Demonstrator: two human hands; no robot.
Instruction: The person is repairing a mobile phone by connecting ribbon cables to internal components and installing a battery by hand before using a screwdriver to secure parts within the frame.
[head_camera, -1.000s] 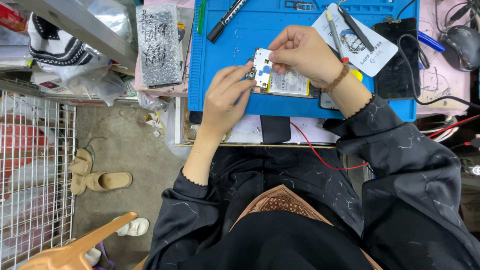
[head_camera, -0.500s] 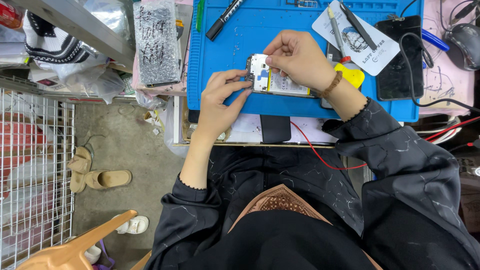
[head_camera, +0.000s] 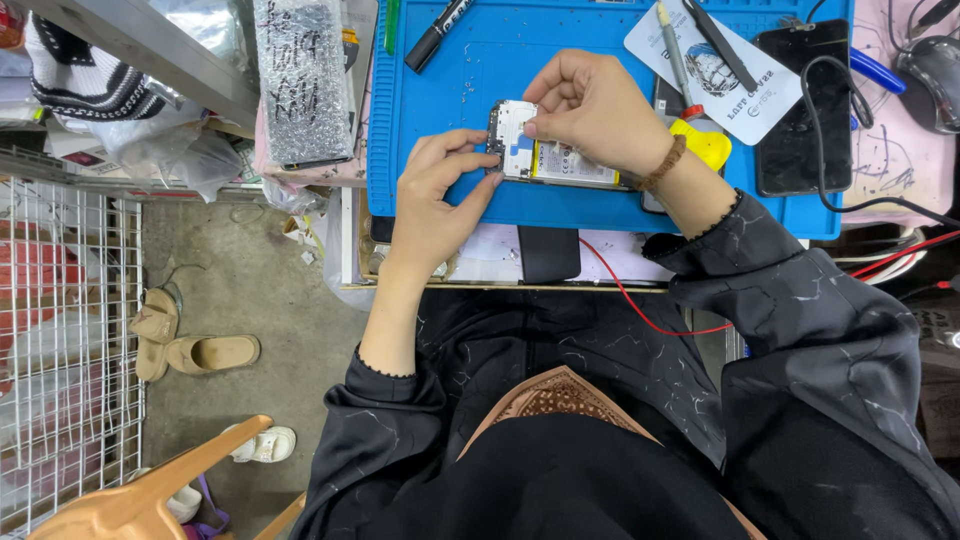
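Both hands work an opened phone (head_camera: 545, 155) on a blue mat (head_camera: 450, 90): left hand (head_camera: 440, 190) pinching its edge, right hand (head_camera: 590, 110) clamped on its top.

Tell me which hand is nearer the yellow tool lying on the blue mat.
Right. The right hand sits just left of the yellow tool, its wrist almost over it, fingers on the opened phone. The left hand is farther off, at the phone's far left end.
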